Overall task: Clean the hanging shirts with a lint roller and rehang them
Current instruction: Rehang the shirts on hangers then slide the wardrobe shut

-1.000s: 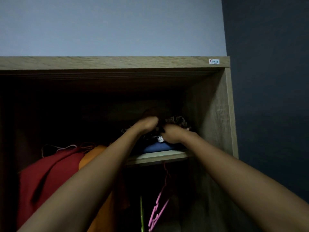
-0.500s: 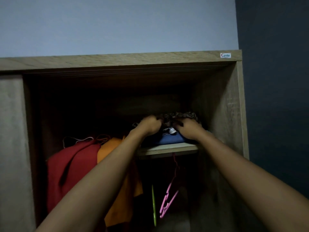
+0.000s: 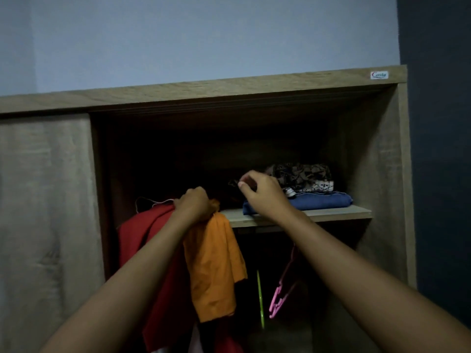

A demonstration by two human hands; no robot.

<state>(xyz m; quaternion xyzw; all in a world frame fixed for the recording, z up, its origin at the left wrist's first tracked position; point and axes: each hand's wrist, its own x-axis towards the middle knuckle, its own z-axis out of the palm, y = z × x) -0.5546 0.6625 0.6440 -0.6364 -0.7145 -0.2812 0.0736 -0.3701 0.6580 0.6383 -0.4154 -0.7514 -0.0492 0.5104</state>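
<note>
The left hand [image 3: 195,206] grips the top of the orange shirt [image 3: 214,263], which hangs straight down from it, just beside the left edge of the shelf [image 3: 331,214]. The right hand [image 3: 265,197] is over that edge, fingers curled; whether it holds anything I cannot tell.

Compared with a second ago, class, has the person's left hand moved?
Yes. The left hand has left the folded pile above the shelf and gone left, past the shelf's end, to grip the orange shirt.
</note>
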